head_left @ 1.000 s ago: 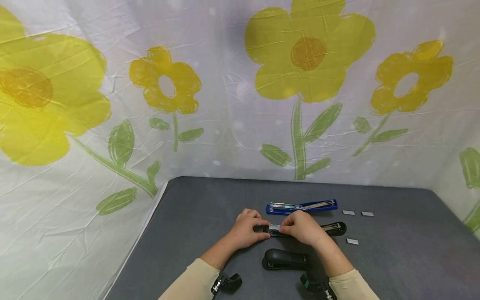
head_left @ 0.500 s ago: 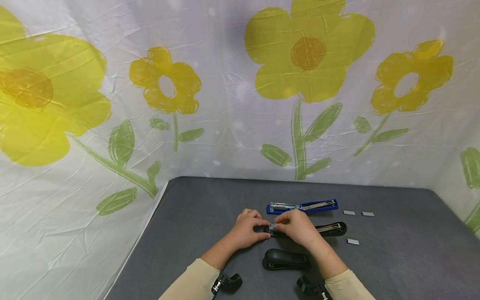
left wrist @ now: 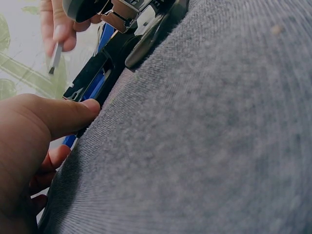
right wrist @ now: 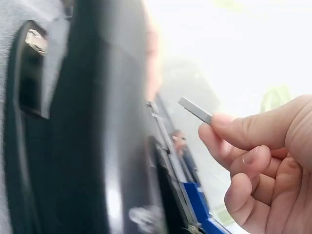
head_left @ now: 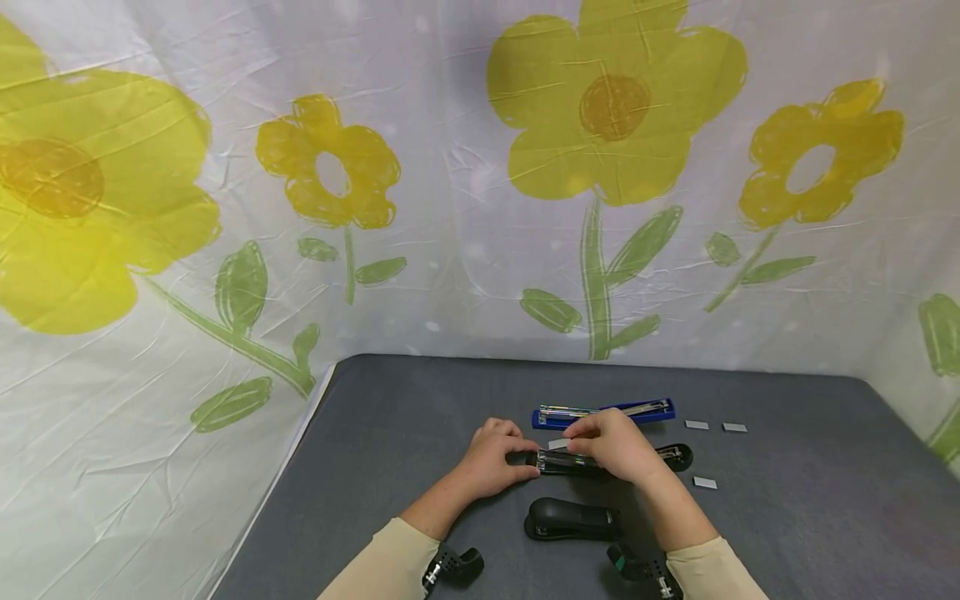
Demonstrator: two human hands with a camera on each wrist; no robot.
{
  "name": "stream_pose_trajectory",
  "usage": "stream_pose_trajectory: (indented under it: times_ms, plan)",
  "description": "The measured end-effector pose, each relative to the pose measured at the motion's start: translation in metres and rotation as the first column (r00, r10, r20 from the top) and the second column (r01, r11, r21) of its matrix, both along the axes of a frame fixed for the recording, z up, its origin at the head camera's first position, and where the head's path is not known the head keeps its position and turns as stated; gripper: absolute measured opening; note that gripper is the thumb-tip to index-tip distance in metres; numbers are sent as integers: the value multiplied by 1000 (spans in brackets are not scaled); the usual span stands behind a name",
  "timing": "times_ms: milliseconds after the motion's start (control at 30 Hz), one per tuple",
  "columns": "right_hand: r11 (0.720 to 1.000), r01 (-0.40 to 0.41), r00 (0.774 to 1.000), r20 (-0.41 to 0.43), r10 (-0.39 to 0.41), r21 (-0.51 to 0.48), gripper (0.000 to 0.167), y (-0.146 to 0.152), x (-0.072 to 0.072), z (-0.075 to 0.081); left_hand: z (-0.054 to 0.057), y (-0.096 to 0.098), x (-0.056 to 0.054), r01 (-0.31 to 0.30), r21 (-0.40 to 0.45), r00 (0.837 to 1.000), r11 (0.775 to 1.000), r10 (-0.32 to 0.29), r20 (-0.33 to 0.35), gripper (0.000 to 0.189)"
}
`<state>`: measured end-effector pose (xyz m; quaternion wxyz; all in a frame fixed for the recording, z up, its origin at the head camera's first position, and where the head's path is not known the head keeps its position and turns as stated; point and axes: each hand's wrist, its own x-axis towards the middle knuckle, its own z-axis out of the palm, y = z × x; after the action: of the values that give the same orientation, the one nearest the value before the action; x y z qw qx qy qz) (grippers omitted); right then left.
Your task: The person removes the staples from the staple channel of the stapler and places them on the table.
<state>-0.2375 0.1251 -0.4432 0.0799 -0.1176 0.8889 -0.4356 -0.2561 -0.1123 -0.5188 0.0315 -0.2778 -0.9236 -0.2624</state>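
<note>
At the left, the left hand (head_left: 491, 458) is holding the left end of an open black stapler (head_left: 566, 463), its grip clamped on that end with the thumb on the near side and a finger along the far side. The open black stapler is lying opened out on the table (head_left: 405, 417), its long axis running left to right, its middle stretch passing under the right hand (head_left: 611, 442). Just right of the left fingertips, a pale staple strip (head_left: 558, 444) is hanging near the stapler's far edge, its long axis running roughly along the stapler's length. Both wrist views are showing it apart from the stapler; whether it is hovering directly over the channel I cannot tell. The right hand's grip is closing thumb and forefinger together on the strip's right end, leaving the other end jutting left. A blue stapler (head_left: 577, 415) is lying open just behind, and a closed black stapler (head_left: 572, 518) is sitting in front. Farther right, three loose strips (head_left: 705, 482) are lying on the table.
</note>
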Motion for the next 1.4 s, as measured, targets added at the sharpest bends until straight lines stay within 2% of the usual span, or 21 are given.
stream_pose_trajectory:
  times_ms: [167, 367, 700, 1100, 1400]
  plan:
    - [999, 23, 1000, 19, -23, -46, 17, 15, 4, 10, 2, 1, 0, -3, -6, 1000, 1000, 3, 4, 33]
    - [997, 64, 997, 35, -62, -47, 17, 34, 9, 21, 1, 0, 1, -1, -6, 1000, 1000, 1, 9, 33]
    - [998, 34, 999, 20, -33, -54, 26, 74, 14, 41, 1, -1, 0, -1, 16, 1000, 1000, 1, 11, 33]
    - [997, 56, 996, 70, -52, -59, 35, 130, 12, 39, 0, -2, -1, -5, 17, 1000, 1000, 5, 10, 32]
    - [991, 123, 987, 112, -117, -43, 37, 167, 15, 32, 0, -1, -2, -7, 16, 1000, 1000, 6, 19, 32]
